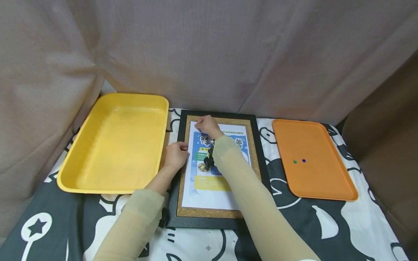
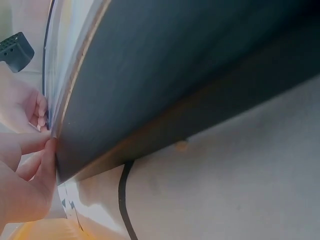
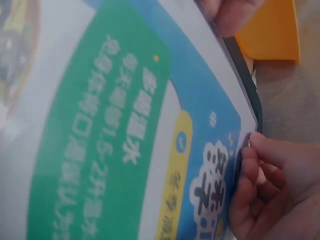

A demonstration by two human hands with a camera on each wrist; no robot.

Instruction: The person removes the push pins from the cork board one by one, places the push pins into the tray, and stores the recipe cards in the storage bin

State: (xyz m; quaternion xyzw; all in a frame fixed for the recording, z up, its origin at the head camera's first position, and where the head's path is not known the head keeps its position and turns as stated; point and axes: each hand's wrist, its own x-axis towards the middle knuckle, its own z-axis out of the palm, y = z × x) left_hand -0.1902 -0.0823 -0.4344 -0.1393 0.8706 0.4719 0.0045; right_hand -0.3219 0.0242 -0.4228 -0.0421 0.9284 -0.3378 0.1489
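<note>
A printed poster [image 1: 212, 197], white with blue, green and yellow areas, lies on a cork board [image 1: 215, 212] with a black frame [image 1: 261, 156]. At the poster's upper left corner, my right hand [image 1: 208, 126] has its thumb and fingers curled together. A small dark blue pin [image 3: 248, 136] shows at those fingertips in the right wrist view, mostly hidden. My left hand [image 1: 176, 156] pinches the poster's left edge lower down, thumb and forefinger meeting there in the left wrist view. The right forearm covers part of the poster.
Left of the board stands a deep yellow tray [image 1: 114, 145]. To the right, an orange tray [image 1: 313, 181] bears a green pin [image 1: 295, 162] and a blue pin [image 1: 304, 160]. A patterned cloth [image 1: 326, 221] covers the table, and a grey curtain [image 1: 209, 54] hangs behind.
</note>
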